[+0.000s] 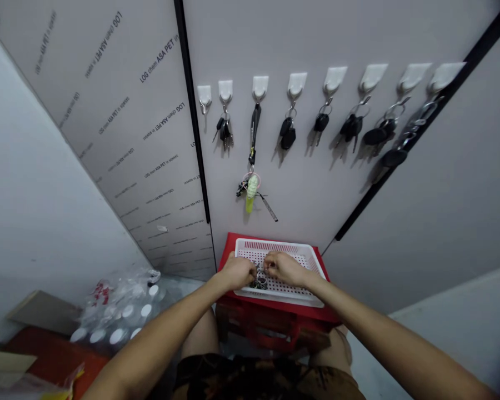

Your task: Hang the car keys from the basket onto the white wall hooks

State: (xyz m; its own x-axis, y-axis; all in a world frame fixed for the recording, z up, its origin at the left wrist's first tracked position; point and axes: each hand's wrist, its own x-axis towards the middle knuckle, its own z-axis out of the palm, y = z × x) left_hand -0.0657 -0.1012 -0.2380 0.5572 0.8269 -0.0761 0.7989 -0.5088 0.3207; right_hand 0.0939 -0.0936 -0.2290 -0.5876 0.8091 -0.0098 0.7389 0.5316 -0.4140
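Note:
Over a white plastic basket [294, 295], my left hand [238, 272] and my right hand [284, 268] face each other with curled, closed fingers. Between them a bunch of keys [260, 281] shows metal rings and dark parts near the basket's left side. My left fingers pinch the bunch from the left. From the right, my right thumb and fingertips grip at its ring; the exact contact is small and partly hidden. The basket has a perforated floor and sits on a red surface [270, 304].
A row of white hooks [297, 83] on the panel ahead carries several key bunches [287, 136]. From one hangs a black strap [255, 130] with a yellow-green charm [251, 191]. Wrapped bottles [127, 311] stand lower left, near a red-orange box [45, 355]. Dark strips [195, 111] edge the panel.

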